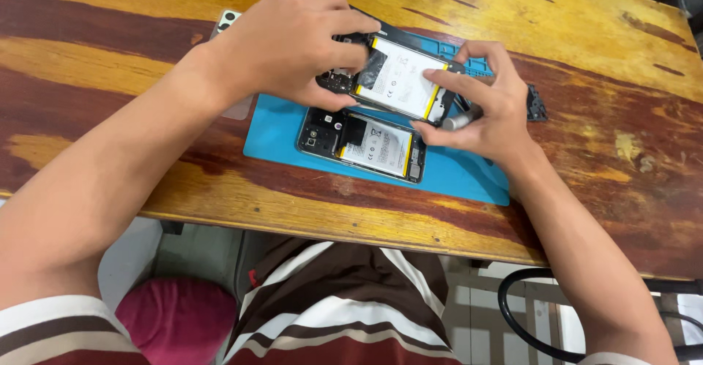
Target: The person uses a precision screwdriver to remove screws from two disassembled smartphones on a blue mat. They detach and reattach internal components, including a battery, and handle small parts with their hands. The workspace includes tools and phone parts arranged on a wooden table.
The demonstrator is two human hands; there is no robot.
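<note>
Opened phone (399, 79) held above the blue mat (278, 134) by both hands.

The upper end is clasped by the left hand (293, 39); the lower end is pinched at its edges by the right hand (487, 105), in which a slim metal tool (460, 121) is also tucked. The unit is judged light, rigid and fragile: edges should be gripped, the exposed white battery avoided. A second opened phone (362, 144) lies on the mat, on the wooden table (110, 65). No containers are seen.
</note>
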